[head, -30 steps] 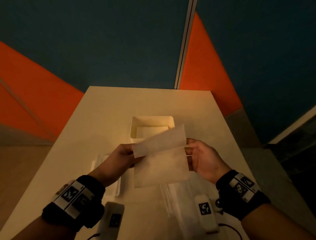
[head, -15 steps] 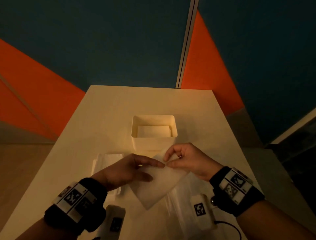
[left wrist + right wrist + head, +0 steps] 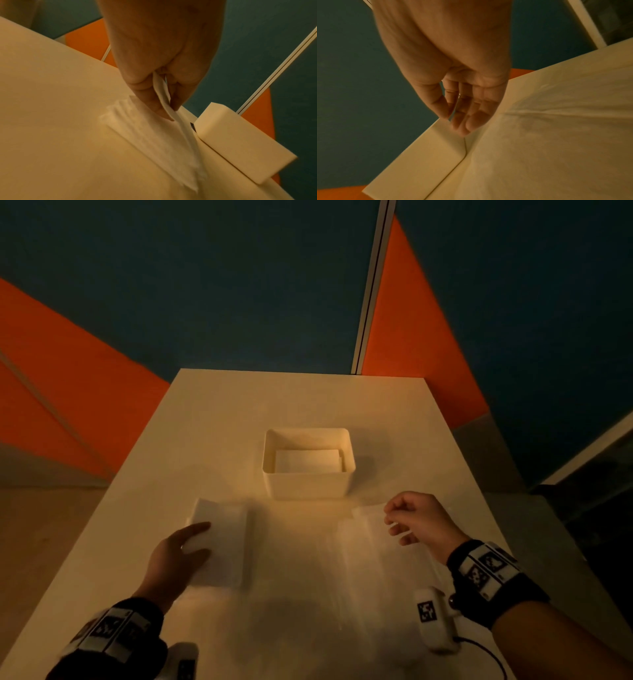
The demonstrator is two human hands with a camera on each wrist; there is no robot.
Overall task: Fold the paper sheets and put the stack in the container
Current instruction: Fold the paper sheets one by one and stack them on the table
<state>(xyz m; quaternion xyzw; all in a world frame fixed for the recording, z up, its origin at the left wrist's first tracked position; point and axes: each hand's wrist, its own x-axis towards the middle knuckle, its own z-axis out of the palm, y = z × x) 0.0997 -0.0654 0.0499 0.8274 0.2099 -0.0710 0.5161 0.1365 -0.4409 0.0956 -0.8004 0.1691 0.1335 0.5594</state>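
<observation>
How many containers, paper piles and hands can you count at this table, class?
Container: 1
Paper piles: 3 (boxed sheets, folded stack, loose sheets)
Hands: 2 (left hand, right hand)
Total: 6

White folded sheets (image 3: 224,542) stacked left of container (image 3: 308,486), apparently holding more.

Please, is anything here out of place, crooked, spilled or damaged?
Nothing stands out. The container stands upright on the table with folded paper lying flat inside. The left hand pinches a folded sheet at the stack, which lies roughly squared. The right hand holds nothing.
</observation>
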